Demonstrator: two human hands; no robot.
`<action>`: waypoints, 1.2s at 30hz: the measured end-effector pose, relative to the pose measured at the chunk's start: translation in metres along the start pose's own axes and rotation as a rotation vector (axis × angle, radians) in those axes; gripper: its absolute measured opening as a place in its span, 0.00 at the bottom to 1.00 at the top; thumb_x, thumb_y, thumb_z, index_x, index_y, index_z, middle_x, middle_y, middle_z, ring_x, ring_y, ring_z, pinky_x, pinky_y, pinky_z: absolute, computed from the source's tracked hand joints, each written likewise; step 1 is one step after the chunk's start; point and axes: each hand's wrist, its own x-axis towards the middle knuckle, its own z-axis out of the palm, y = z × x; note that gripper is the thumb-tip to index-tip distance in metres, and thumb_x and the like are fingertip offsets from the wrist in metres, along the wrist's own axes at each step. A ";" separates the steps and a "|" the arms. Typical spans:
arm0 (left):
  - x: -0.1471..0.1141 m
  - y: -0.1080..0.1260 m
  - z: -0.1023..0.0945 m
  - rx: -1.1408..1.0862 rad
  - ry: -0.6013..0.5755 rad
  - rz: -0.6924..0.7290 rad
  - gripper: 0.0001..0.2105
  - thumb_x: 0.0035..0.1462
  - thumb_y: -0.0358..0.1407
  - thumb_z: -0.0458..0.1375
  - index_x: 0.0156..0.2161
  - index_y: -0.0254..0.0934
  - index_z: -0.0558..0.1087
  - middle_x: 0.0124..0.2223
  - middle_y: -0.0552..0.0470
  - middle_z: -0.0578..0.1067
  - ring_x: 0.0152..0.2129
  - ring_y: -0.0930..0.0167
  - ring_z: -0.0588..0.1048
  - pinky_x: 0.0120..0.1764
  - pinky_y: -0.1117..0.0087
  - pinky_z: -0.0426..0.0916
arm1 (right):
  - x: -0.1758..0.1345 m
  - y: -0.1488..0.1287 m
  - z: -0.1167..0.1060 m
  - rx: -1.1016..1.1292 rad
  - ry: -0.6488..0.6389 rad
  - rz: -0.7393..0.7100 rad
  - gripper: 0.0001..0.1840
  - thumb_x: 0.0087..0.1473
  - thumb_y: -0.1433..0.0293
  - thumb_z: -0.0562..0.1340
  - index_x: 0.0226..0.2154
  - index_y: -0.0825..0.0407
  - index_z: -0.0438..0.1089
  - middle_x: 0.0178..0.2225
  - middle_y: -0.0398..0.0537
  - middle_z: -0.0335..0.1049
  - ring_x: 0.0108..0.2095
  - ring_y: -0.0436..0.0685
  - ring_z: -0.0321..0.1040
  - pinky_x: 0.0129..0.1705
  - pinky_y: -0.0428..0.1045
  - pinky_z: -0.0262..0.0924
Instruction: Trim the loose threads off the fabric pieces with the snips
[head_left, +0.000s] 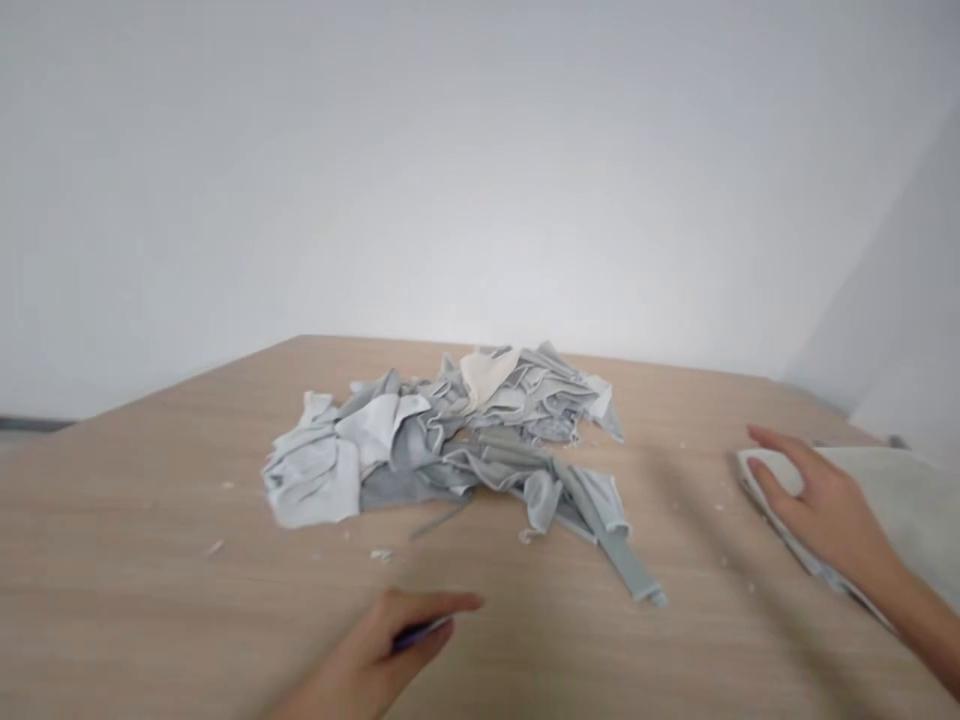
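My left hand [386, 645] is above the near part of the table, closed around a small tool [424, 633] with a dark purple body and a thin pale edge. Most of that tool is hidden in the palm, so its kind does not show. At the right, my right hand [825, 500] is over the corner of a folded pale grey-green cloth [900, 510], thumb and fingers apart. Whether the fingertips press on the cloth I cannot tell. Between the hands and farther back is a heap of crumpled grey and whitish fabric scraps [525, 400].
One cream scrap [486, 375] lies on top of the heap, and a narrow grey strip [626, 565] reaches toward me. Small white bits [382, 555] are scattered on the wooden table [187, 430]. A white wall [480, 170] rises behind it.
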 end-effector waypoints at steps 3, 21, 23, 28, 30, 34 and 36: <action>0.007 -0.005 -0.013 0.166 -0.049 0.025 0.14 0.67 0.40 0.56 0.54 0.48 0.79 0.50 0.52 0.82 0.46 0.64 0.78 0.54 0.68 0.68 | -0.002 -0.032 0.021 0.043 -0.071 -0.078 0.25 0.64 0.58 0.56 0.59 0.48 0.66 0.58 0.54 0.72 0.52 0.68 0.74 0.52 0.59 0.68; 0.011 -0.059 -0.012 0.269 -0.271 0.266 0.33 0.46 0.20 0.54 0.57 0.45 0.74 0.45 0.53 0.83 0.39 0.65 0.82 0.44 0.69 0.71 | 0.089 -0.178 0.197 0.219 -0.225 -0.363 0.19 0.58 0.68 0.59 0.51 0.53 0.74 0.49 0.57 0.75 0.51 0.68 0.72 0.56 0.61 0.65; 0.012 -0.062 -0.011 0.277 -0.295 0.305 0.33 0.43 0.20 0.55 0.57 0.44 0.75 0.41 0.53 0.83 0.34 0.65 0.82 0.38 0.70 0.70 | 0.105 -0.185 0.224 0.232 -0.237 -0.376 0.20 0.56 0.67 0.61 0.51 0.53 0.74 0.48 0.58 0.75 0.50 0.69 0.71 0.55 0.61 0.65; 0.015 -0.067 -0.005 0.270 -0.287 0.442 0.30 0.44 0.20 0.55 0.55 0.39 0.76 0.31 0.52 0.81 0.23 0.67 0.78 0.24 0.70 0.60 | 0.133 -0.199 0.275 0.290 -0.269 -0.423 0.27 0.49 0.66 0.69 0.52 0.55 0.73 0.50 0.61 0.73 0.52 0.70 0.69 0.56 0.62 0.63; 0.016 -0.067 -0.005 0.271 -0.281 0.451 0.29 0.45 0.21 0.55 0.55 0.39 0.75 0.31 0.52 0.81 0.23 0.67 0.78 0.24 0.70 0.60 | 0.136 -0.204 0.286 0.323 -0.283 -0.449 0.24 0.50 0.64 0.71 0.49 0.54 0.74 0.50 0.58 0.73 0.52 0.67 0.69 0.57 0.61 0.62; 0.016 -0.067 -0.007 0.282 -0.275 0.465 0.28 0.47 0.24 0.57 0.55 0.38 0.75 0.32 0.51 0.82 0.24 0.67 0.79 0.24 0.69 0.60 | 0.135 -0.209 0.291 0.383 -0.238 -0.426 0.12 0.62 0.61 0.64 0.38 0.55 0.74 0.42 0.49 0.75 0.46 0.58 0.72 0.53 0.60 0.65; 0.015 -0.069 -0.006 0.293 -0.265 0.473 0.26 0.49 0.25 0.57 0.56 0.38 0.75 0.31 0.51 0.82 0.24 0.67 0.78 0.24 0.68 0.59 | 0.139 -0.209 0.285 0.411 -0.154 -0.359 0.14 0.65 0.60 0.62 0.38 0.55 0.73 0.40 0.48 0.75 0.43 0.57 0.73 0.51 0.58 0.66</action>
